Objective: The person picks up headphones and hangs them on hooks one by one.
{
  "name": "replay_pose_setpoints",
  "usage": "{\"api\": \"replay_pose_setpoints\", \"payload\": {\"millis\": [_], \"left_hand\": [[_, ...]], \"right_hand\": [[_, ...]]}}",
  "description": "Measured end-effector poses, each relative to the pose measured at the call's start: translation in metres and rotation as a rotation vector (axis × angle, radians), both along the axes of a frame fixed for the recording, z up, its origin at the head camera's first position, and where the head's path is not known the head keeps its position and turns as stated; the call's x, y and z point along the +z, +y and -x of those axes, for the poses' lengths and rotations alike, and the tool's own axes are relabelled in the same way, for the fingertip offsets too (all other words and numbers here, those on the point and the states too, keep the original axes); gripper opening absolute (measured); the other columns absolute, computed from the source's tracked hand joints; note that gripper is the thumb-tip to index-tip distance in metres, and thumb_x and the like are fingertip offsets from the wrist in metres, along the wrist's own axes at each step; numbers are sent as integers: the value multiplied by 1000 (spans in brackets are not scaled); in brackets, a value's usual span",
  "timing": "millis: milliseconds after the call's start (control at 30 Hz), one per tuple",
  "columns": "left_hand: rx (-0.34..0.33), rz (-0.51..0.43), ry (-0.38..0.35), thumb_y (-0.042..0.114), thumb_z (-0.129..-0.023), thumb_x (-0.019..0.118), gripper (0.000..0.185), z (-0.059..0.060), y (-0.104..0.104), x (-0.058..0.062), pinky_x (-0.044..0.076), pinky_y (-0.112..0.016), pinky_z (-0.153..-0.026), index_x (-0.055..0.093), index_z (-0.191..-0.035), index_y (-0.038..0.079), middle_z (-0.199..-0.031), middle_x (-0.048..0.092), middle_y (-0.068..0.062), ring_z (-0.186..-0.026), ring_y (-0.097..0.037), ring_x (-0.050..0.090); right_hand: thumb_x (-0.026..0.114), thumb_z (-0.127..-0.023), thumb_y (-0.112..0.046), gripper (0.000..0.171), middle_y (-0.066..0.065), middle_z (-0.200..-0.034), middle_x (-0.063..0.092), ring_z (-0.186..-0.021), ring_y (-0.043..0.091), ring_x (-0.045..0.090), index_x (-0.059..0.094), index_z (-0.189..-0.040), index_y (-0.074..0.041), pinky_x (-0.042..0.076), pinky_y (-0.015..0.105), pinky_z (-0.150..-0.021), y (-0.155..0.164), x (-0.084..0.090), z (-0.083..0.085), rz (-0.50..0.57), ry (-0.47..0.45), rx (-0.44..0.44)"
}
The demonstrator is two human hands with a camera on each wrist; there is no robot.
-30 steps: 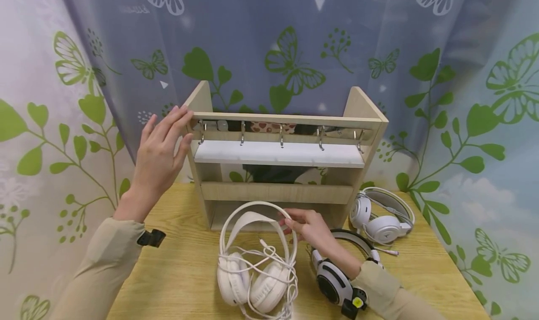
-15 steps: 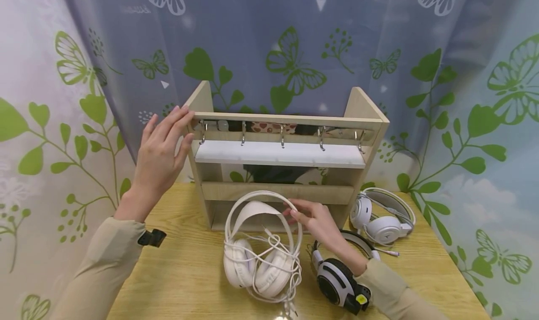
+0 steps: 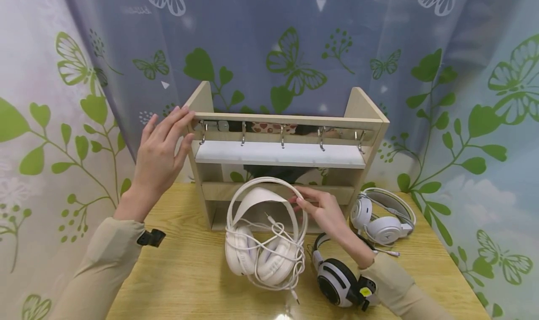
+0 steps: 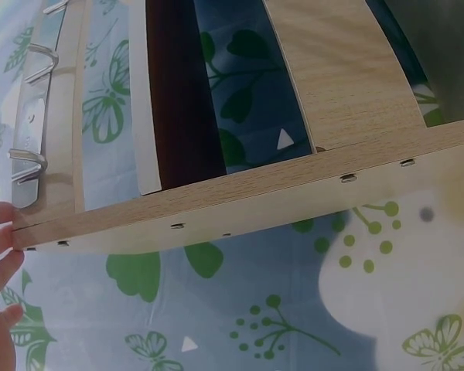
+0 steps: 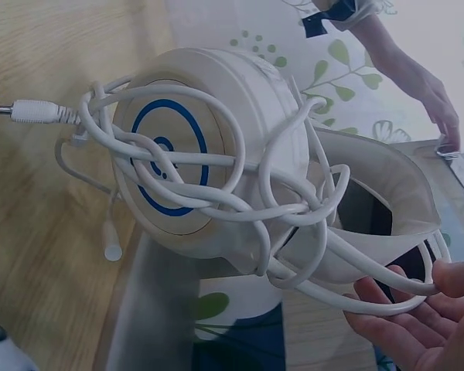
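Note:
White over-ear headphones point(image 3: 276, 265), their white cord point(image 5: 294, 209) wound round the ear cups, hang upright before a wooden rack point(image 3: 290, 118). My right hand point(image 3: 326, 213) pinches the right side of their headband between thumb and fingers. In the right wrist view a plug point(image 5: 45, 112) at the cord's end sticks out past the ear cup. My left hand point(image 3: 157, 158) rests on the rack's upper left corner with its fingers nearly straight; the left wrist view shows only fingertips point(image 4: 4, 239) at that corner.
Several metal hooks point(image 3: 282, 137) line the rack's top rail, above a white shelf point(image 3: 278, 154). Black-and-white headphones point(image 3: 337, 282) lie below my right forearm. Another white headset point(image 3: 383, 229) lies on the wooden table point(image 3: 181, 273), right of the rack. A patterned curtain point(image 3: 252, 39) hangs behind.
My right hand has lifted the white headphones up and slightly right, so their headband now overlaps the rack's lower board. The left hand has stayed on the corner.

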State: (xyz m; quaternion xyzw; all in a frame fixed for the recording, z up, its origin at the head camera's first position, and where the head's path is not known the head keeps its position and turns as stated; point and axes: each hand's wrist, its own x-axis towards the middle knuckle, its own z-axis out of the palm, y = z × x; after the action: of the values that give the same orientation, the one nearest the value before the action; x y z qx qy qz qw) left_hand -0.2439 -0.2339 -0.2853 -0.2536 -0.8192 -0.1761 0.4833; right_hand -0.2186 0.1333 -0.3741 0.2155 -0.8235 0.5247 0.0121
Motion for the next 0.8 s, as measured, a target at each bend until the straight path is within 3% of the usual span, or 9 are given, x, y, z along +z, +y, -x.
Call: {"api": "replay_pose_setpoints", "payload": {"millis": [200,467,800], "left_hand": [[0,-4,0,34,-108,48,45,0,0,0,21,-52,-123,57,-143,6,-147,55,-12,-141,-29,47],[0,-5,-2,29,-107,51,43,0,0,0,21,-52,-123,57,-143,6,-147,55,-12,-141,-29,47],[0,-4,-10,26,-107,53,42,0,1,1,20,-52,-123,56,-143,6,-147,55,-12,-141,-30,47]], "right_hand": [[57,-104,-12,40,24,-115,71,-95,33,73,56,-140,5,61,51,-77,2,10,1,83,-26,35],[57,-105,-14,39,22,-116,71,-97,32,73,58,-140,2,62,36,-73,5,18,3,69,-14,11],[57,-104,-12,39,21,-115,72,-98,32,73,58,-140,2,62,48,-75,6,22,3,55,9,-9]]}}
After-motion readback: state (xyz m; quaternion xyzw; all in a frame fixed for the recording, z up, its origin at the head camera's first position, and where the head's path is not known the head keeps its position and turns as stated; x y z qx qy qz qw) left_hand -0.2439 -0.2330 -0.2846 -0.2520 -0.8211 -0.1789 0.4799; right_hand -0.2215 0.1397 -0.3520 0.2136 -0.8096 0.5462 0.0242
